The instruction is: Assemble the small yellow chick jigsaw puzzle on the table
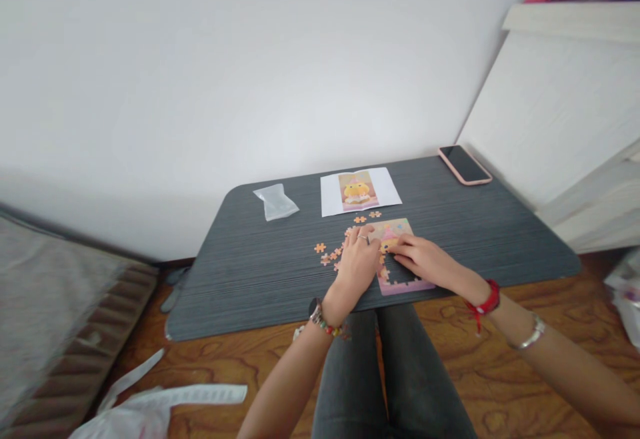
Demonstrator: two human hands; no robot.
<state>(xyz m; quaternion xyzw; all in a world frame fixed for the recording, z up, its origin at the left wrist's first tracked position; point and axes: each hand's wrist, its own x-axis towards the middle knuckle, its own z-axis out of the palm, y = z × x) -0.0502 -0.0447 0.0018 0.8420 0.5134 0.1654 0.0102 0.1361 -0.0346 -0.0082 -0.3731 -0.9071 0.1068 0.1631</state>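
Both hands are pressing flat on the jigsaw puzzle (395, 252) lying at the table's (250, 272) near edge — left hand (357, 259) and right hand (417, 257) gripping nothing; much is assembled, but loose pieces (327, 253) are waiting beside it

My arms are bare to the elbow. My left hand (356, 262) has a ring on one finger, with a dark watch and a beaded bracelet at the wrist. My right hand (424, 260) has a red cord (loose end dangling) and a silver bangle further up. Dark grey trousers cover my legs.
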